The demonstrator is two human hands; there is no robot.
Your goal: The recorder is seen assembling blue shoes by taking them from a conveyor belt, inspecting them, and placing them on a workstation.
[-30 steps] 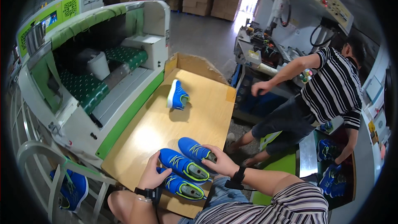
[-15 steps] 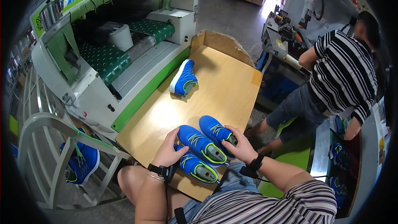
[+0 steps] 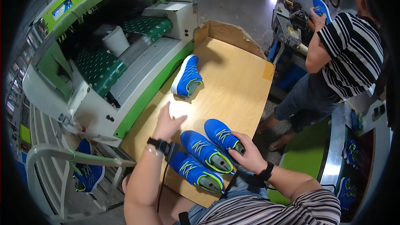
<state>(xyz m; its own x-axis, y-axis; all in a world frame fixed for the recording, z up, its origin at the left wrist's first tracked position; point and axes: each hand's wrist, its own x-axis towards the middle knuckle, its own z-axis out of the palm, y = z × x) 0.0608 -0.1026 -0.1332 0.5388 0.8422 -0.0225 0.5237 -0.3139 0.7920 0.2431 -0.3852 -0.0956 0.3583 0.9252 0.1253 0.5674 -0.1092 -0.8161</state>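
On the wooden tabletop [image 3: 233,83] three blue sneakers with yellow-green laces and grey lasts inside lie side by side close to me, toes pointing away. My right hand [image 3: 251,155] grips the heel end of the right sneaker [image 3: 217,131], thumb at its collar. The middle sneaker [image 3: 195,142] and the left sneaker [image 3: 183,162] lie beside it, untouched. My left hand [image 3: 168,124] is open above the table, fingers stretched forward, holding nothing. Farther off, a single blue sneaker [image 3: 190,74] with a white sole rests near the machine's edge.
At left stands a machine with a green studded conveyor belt [image 3: 98,68]. A slatted metal rack [image 3: 54,158] holds more blue sneakers [image 3: 88,173]. To the right a co-worker in a striped shirt [image 3: 350,58] raises a blue shoe [image 3: 321,9]. Cardboard [image 3: 233,35] borders the table's far end.
My left hand has let go of the near sneakers and moved forward and left, opening. My right hand stays on the right sneaker. The co-worker now holds up a shoe.
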